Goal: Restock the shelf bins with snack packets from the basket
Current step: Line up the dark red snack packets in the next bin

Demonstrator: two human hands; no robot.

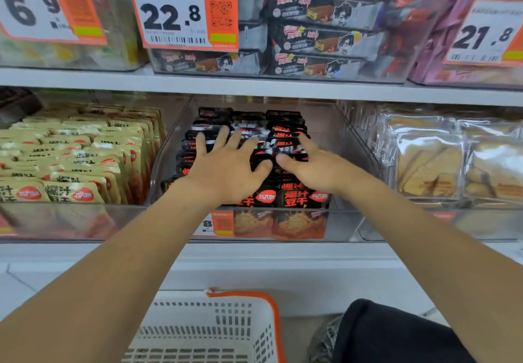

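Observation:
Black snack packets (285,132) with red print fill the clear middle bin (351,139) on the lower shelf, standing in rows. My left hand (226,161) lies flat on top of the packets with fingers spread. Beside it, my right hand (308,164) also rests on the packets, fingers straight and reaching toward the back rows. Neither hand holds a packet. The white plastic basket (209,331) with an orange rim sits on the floor below; no packets show in its visible part.
A bin of yellow packets (76,161) stands left of the middle bin and a bin of clear-wrapped biscuits (441,164) right of it. The shelf above holds dark snack boxes (319,34) and price tags. A dark garment (396,334) shows at the bottom right.

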